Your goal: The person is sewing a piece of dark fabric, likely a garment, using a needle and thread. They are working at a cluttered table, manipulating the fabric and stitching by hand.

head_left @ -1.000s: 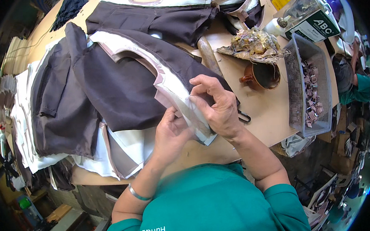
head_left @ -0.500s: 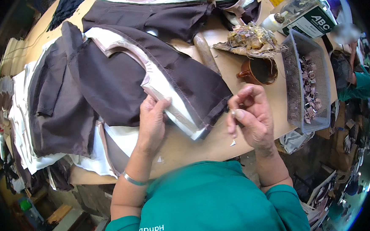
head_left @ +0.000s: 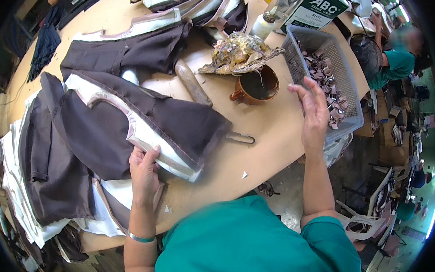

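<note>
Pinching the pale curved edging of a dark brown fabric panel, the left hand has its thumb on top, closed down over the cloth. From that hand the panel spreads toward twelve o'clock, its long axis running roughly from ten-thirty to four-thirty; the left hand is the nearer. The right hand, loosely spread with bent fingers and nothing visible in it, has the panel at nine o'clock. Toward one o'clock from it sits a mesh plastic basket; whether they touch, I cannot tell. Counted: one held panel, one basket, one brown mug, one white bottle, two small white scraps; the basket's metal-fitted tabs overlap too much to count.
</note>
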Demonstrator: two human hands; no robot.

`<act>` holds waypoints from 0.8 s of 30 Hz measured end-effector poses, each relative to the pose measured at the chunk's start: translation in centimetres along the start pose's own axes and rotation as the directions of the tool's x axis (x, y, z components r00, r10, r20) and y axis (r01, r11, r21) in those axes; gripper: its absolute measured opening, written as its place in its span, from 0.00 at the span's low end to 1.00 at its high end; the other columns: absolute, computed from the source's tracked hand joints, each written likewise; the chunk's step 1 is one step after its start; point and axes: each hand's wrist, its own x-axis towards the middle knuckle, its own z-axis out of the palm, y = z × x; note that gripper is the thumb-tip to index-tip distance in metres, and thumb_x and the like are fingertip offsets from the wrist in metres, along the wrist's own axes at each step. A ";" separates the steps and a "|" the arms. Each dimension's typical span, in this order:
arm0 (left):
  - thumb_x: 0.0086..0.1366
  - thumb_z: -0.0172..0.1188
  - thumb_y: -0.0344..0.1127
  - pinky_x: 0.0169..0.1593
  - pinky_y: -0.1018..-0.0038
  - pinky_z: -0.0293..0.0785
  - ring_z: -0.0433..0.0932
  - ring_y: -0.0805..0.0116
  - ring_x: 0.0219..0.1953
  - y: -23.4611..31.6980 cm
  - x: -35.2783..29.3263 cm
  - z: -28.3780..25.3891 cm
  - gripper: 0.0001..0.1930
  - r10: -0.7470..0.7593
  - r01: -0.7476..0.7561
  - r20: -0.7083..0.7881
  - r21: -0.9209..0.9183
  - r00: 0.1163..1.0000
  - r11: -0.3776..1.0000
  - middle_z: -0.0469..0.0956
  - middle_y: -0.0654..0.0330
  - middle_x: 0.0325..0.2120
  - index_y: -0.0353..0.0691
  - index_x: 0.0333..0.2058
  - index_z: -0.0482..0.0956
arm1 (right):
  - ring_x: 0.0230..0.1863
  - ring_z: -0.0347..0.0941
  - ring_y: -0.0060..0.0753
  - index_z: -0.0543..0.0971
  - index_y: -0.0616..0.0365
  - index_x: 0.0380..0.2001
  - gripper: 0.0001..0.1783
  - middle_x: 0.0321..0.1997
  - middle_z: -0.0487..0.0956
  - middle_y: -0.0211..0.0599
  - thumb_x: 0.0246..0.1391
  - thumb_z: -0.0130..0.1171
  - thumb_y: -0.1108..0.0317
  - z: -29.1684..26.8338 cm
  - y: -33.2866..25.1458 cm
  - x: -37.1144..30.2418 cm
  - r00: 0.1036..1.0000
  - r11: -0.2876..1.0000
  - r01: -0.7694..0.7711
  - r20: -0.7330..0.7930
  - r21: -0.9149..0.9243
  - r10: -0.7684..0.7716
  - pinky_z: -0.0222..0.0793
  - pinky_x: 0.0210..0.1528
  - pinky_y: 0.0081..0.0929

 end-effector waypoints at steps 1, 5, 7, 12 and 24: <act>0.56 0.53 0.24 0.35 0.82 0.70 0.73 0.77 0.33 0.1 -0.1 0.2 0.14 0.004 -0.004 0.001 -0.007 1.000 1.000 0.74 0.62 0.34 0.34 0.43 0.68 | 0.46 0.71 0.32 0.63 0.67 0.51 0.18 0.41 0.76 0.46 0.60 0.39 0.69 -0.2 0.2 1.1 0.999 0.999 0.020 -0.030 0.031 -0.019 0.60 0.54 0.27; 0.56 0.52 0.23 0.39 0.78 0.70 0.73 0.74 0.36 0.1 -0.2 0.1 0.15 0.004 -0.004 -0.020 0.001 1.000 1.000 0.74 0.61 0.35 0.33 0.44 0.67 | 0.45 0.71 0.33 0.61 0.67 0.52 0.19 0.40 0.76 0.48 0.59 0.40 0.68 1.3 -2.8 5.9 0.998 0.977 0.016 0.055 0.211 -0.029 0.60 0.54 0.29; 0.55 0.52 0.24 0.41 0.76 0.69 0.73 0.73 0.36 -0.1 -0.2 -0.2 0.15 -0.013 0.014 -0.030 0.012 0.999 1.000 0.74 0.61 0.36 0.33 0.44 0.67 | 0.48 0.70 0.34 0.61 0.64 0.53 0.22 0.41 0.76 0.48 0.59 0.41 0.63 1.5 -2.0 8.0 0.981 0.965 -0.001 0.186 0.261 -0.050 0.55 0.56 0.31; 0.55 0.53 0.24 0.40 0.78 0.69 0.73 0.75 0.36 -0.1 -0.2 0.2 0.16 -0.008 0.007 -0.027 -0.021 1.000 1.000 0.73 0.63 0.35 0.34 0.44 0.67 | 0.51 0.68 0.33 0.60 0.65 0.55 0.24 0.41 0.77 0.46 0.59 0.42 0.61 3.0 -1.0 11.3 0.922 0.985 -0.046 0.386 0.168 -0.023 0.52 0.59 0.30; 0.56 0.54 0.25 0.40 0.79 0.71 0.75 0.76 0.36 -1.2 -0.1 -0.3 0.18 0.011 -0.011 -0.014 0.005 1.000 1.000 0.75 0.62 0.37 0.35 0.47 0.66 | 0.51 0.69 0.28 0.62 0.51 0.57 0.25 0.47 0.75 0.39 0.55 0.48 0.70 5.3 0.4 13.7 0.796 0.935 0.140 0.599 -0.325 0.089 0.62 0.54 0.24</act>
